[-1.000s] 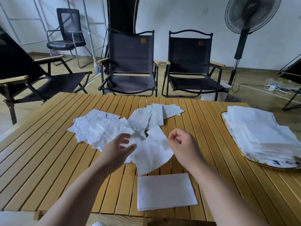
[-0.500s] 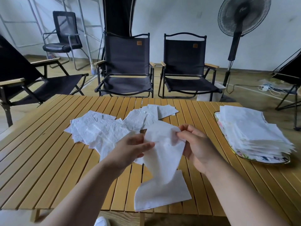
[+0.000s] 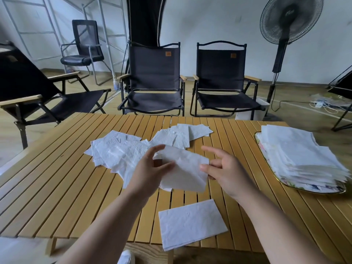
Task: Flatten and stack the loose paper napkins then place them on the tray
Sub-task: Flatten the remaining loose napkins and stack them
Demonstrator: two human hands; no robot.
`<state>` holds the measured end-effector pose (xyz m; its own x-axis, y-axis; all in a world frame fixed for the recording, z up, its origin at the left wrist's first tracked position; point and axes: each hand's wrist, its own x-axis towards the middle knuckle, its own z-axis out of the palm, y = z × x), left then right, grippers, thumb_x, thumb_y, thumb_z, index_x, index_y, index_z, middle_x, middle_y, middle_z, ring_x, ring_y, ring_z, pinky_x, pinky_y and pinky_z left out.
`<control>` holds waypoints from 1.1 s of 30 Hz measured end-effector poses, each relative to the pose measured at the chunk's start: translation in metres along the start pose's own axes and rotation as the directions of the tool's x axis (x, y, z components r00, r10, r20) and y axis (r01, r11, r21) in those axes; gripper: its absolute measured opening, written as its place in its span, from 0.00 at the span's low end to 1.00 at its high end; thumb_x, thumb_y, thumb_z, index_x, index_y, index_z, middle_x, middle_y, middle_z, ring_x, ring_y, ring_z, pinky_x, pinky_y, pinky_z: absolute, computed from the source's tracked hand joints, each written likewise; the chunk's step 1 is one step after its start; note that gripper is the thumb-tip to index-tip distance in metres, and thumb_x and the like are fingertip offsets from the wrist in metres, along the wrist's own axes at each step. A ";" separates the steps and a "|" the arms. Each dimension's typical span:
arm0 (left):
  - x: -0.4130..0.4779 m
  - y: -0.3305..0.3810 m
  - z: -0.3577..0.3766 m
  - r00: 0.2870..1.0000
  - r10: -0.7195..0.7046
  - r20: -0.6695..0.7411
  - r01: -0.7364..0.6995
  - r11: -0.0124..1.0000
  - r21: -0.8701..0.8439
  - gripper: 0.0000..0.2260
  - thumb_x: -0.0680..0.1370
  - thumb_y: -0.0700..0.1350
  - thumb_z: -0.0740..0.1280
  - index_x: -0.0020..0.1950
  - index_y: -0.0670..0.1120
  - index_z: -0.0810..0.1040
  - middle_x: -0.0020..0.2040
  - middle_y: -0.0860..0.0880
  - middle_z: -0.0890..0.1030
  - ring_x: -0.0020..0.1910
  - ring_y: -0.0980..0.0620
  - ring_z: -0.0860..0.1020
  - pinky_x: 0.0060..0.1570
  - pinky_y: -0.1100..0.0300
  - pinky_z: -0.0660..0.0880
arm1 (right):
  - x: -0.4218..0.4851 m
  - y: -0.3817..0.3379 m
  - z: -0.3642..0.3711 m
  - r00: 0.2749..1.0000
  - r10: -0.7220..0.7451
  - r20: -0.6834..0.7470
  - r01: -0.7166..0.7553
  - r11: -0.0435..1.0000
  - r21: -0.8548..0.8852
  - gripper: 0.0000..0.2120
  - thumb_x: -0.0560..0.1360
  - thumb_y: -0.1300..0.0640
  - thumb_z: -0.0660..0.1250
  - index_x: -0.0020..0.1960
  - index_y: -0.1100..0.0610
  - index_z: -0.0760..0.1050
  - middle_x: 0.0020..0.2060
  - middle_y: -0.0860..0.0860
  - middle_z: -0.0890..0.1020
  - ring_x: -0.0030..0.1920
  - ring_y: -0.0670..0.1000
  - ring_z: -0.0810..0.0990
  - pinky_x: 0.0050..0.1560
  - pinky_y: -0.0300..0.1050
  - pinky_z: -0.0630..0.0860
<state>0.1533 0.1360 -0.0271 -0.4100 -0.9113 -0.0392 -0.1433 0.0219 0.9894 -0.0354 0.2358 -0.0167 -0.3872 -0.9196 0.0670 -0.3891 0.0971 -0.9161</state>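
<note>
Slatted tabletop (image 3: 57,187); chairs (image 3: 154,73), fan (image 3: 291,18) beyond.
Left hand (image 3: 150,172) and right hand (image 3: 226,168) pinch a napkin (image 3: 186,168) above the pile (image 3: 118,151); tray (image 3: 314,188) right.

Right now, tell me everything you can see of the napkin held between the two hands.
The held napkin is white, thin, lightly creased paper, roughly rectangular, held above the slatted table and tilted, lower edge sagging. The left hand pinches its left side; the right hand pinches its right edge. It overlaps the near end of the loose pile in view.
</note>
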 end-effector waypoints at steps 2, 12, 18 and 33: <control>-0.001 0.002 -0.003 0.997 0.075 0.027 -0.076 0.996 0.051 0.26 0.77 0.42 0.73 0.70 0.62 0.70 0.49 0.51 0.86 0.52 0.50 0.83 0.53 0.52 0.81 | -0.003 0.000 -0.001 0.999 -0.040 0.009 0.040 0.998 -0.037 0.20 0.78 0.56 0.71 0.67 0.42 0.74 0.44 0.42 0.87 0.48 0.39 0.84 0.48 0.39 0.79; -0.008 0.013 -0.014 0.982 0.184 0.051 -0.186 0.982 0.028 0.16 0.78 0.41 0.71 0.59 0.61 0.80 0.47 0.56 0.87 0.48 0.62 0.82 0.45 0.71 0.78 | -0.002 0.001 -0.002 0.987 -0.127 -0.101 0.137 0.985 0.106 0.18 0.76 0.59 0.73 0.61 0.40 0.79 0.46 0.44 0.87 0.49 0.44 0.85 0.52 0.44 0.82; -0.009 0.011 -0.017 0.964 0.247 0.100 -0.264 0.930 0.255 0.15 0.77 0.44 0.72 0.54 0.65 0.79 0.46 0.55 0.86 0.46 0.62 0.81 0.43 0.67 0.78 | -0.004 0.003 -0.001 0.984 -0.144 -0.109 0.147 0.989 0.017 0.13 0.75 0.59 0.74 0.55 0.44 0.83 0.44 0.42 0.86 0.48 0.39 0.82 0.45 0.31 0.78; -0.014 -0.004 -0.021 0.885 -0.254 0.391 0.047 0.883 0.466 0.05 0.79 0.46 0.70 0.48 0.45 0.83 0.34 0.54 0.83 0.31 0.58 0.75 0.32 0.65 0.70 | -0.002 0.013 -0.013 0.942 0.264 0.207 -0.202 0.940 -0.276 0.04 0.78 0.54 0.71 0.47 0.54 0.81 0.39 0.52 0.86 0.36 0.50 0.81 0.37 0.43 0.79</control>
<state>0.1784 0.1403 -0.0280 -0.6786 -0.6510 -0.3402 -0.5660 0.1683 0.8071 -0.0509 0.2441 -0.0238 -0.2943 -0.9196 -0.2602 -0.5178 0.3823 -0.7654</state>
